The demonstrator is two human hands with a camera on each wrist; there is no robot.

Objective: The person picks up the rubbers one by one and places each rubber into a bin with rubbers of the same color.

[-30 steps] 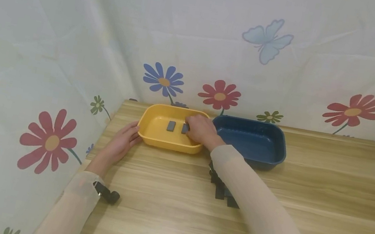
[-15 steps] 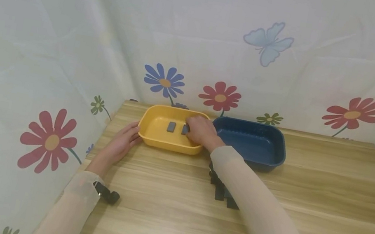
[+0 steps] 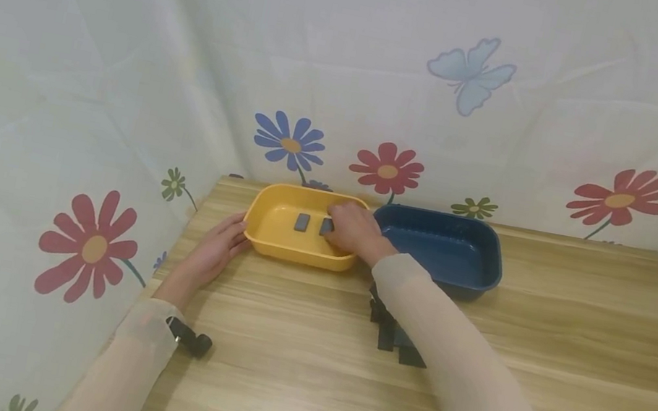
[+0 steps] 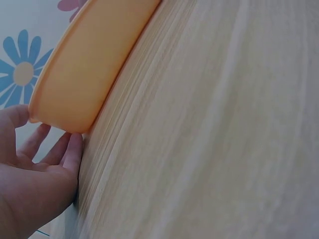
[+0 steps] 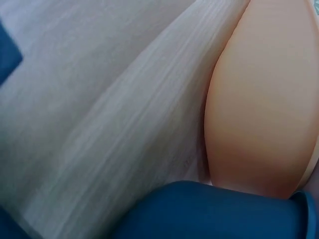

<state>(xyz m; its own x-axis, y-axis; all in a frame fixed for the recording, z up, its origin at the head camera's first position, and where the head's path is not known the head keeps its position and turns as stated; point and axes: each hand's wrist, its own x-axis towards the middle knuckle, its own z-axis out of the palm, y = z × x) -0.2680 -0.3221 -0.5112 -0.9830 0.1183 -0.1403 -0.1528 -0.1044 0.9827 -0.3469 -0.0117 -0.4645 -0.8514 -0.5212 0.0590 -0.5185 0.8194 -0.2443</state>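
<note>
- The right hand (image 3: 356,229) partly covers one grey block (image 3: 326,227) in the yellow tray (image 3: 296,256); its fingers are bent, but whether they pinch that block cannot be told; dark pieces (image 3: 387,337) show partly beneath the forearm.
- The yellow tray stands near the table's (image 3: 273,372) back edge, just beside the blue tray (image 3: 465,289); wood extends right and forward.
- The left hand (image 3: 213,253), fingers loosely spread, touches the yellow tray's left end; a second grey block (image 3: 302,223) lies inside.
</note>
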